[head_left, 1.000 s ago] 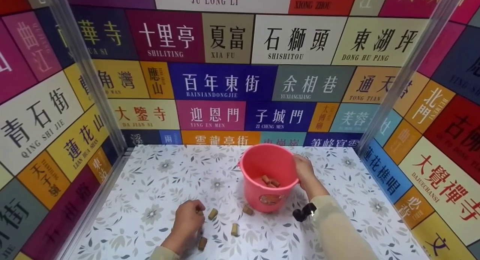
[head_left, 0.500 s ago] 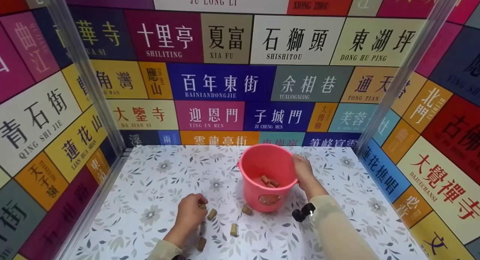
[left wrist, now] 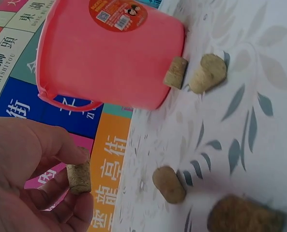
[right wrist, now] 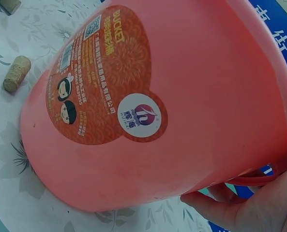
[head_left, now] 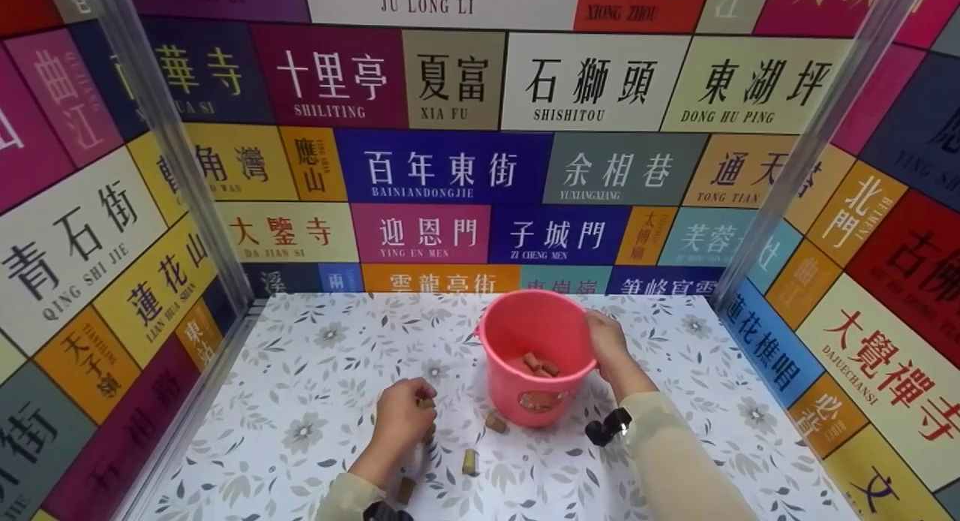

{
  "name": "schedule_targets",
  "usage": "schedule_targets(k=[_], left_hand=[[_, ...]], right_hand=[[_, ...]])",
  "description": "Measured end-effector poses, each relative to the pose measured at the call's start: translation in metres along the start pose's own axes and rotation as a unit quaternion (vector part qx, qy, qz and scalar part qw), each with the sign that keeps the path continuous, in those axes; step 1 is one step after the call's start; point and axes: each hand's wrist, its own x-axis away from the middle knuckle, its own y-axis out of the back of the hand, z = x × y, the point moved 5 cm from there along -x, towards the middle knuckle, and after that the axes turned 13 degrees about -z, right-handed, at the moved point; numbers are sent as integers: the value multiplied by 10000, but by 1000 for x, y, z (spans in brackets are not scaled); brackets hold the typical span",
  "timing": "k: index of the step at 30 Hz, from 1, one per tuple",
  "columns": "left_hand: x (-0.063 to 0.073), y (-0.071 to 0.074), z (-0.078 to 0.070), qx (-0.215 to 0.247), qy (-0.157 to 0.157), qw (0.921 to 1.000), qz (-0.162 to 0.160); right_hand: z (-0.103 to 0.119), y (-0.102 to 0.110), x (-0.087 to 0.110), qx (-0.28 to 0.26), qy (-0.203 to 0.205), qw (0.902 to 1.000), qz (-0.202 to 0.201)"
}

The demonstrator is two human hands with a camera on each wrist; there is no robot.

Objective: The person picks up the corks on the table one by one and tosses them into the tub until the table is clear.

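Observation:
My left hand (head_left: 403,416) pinches a cork (left wrist: 79,176) between thumb and fingers, a little left of a pink plastic bucket (head_left: 517,393). The bucket stands upright on the table with several corks (head_left: 541,365) at its bottom. On its far right side, my right hand (head_left: 611,344) grips the bucket by the upper wall near the rim; its thumb shows against the outside in the right wrist view. One loose cork (head_left: 496,422) lies against the bucket's foot, another cork (head_left: 469,462) stands nearer me, and a third cork (head_left: 406,490) sits beside my left wrist, partly covered.
The table (head_left: 300,371) has a white cover with grey leaves and flowers. Walls (head_left: 442,164) of coloured sign panels close it in at the back and both sides, with clear strips at the corners. A red carrying handle (left wrist: 80,104) hangs along the bucket's side.
Holding its cork, my left hand has moved right and slightly away from me, closer to the bucket, and now covers a loose cork on the table. The right hand and bucket stay put.

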Motion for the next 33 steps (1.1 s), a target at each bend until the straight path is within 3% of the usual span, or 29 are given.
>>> schedule_targets(k=[4, 8, 16, 28, 33], left_hand=[[0, -8, -12, 10, -340, 9994, -70], [-1, -14, -21, 139, -476, 9988, -31], [-11, -12, -41, 120, -922, 9956, -106], [-21, -13, -77, 180, -1375, 9903, 13], [-24, -13, -87, 62, -1307, 9912, 209]], right_hand=[[0, 1, 0, -35, -20, 10000, -31], [0, 1, 0, -90, -31, 10000, -28], [0, -1, 0, 101, 62, 9999, -64], [1, 2, 1, 118, 22, 9999, -65], [0, 2, 1, 160, -2, 9998, -99]])
